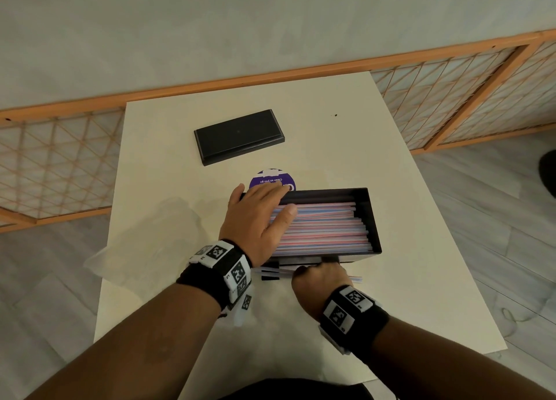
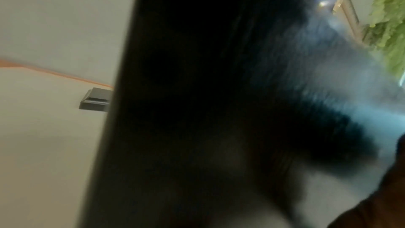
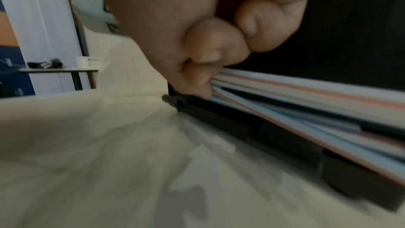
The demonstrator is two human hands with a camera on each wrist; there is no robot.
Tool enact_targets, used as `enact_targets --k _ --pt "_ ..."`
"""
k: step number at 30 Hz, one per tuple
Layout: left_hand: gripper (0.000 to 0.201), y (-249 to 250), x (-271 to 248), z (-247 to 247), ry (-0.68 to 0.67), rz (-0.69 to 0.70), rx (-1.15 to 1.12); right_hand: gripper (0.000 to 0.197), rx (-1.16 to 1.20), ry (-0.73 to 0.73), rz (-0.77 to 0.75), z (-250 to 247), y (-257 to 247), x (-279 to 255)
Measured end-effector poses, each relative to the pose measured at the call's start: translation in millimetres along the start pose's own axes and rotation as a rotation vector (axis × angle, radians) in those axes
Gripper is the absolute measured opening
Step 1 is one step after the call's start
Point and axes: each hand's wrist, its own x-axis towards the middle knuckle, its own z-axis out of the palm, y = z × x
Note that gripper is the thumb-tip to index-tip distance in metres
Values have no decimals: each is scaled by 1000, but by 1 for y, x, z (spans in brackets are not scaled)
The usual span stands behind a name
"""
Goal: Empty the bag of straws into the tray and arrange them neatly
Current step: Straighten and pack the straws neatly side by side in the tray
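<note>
A black tray (image 1: 372,219) sits mid-table, filled with red, blue and white striped straws (image 1: 325,231) lying side by side. My left hand (image 1: 270,201) lies flat over the left end of those straws, fingers straight and thumb on top of them. Just in front of the tray's near wall, my right hand (image 1: 316,271) grips a small bunch of loose straws (image 1: 275,272) low over the table. In the right wrist view its fingertips (image 3: 208,68) pinch that bunch of straws (image 3: 328,110). An empty clear plastic bag (image 1: 144,234) lies crumpled to the left.
A black lid (image 1: 237,136) rests at the back of the white table (image 1: 421,279), also seen in the left wrist view as the black lid (image 2: 96,100). A purple round sticker (image 1: 270,179) peeks out behind the tray. A wooden lattice screen (image 1: 451,98) stands behind the table.
</note>
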Motion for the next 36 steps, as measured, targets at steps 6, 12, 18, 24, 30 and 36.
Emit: enact_targets --k 6,12,18,24,30,36 --pt "60 0 -5 -31 197 -68 -599 11 9 238 -16 -24 9 -32" --pt "64 5 -2 -63 292 -80 -759 18 -71 600 63 -61 25 -51" --pt "56 12 -2 -53 330 -113 -654 20 -40 348 68 -83 38 -19" --pt "48 2 -12 -20 50 7 -193 117 79 287 106 -46 56 12" --pt "77 3 -33 -3 -218 122 325 101 115 218 66 -29 54 16" --pt "93 23 -26 -14 -343 63 405 110 87 281 81 -29 56 12"
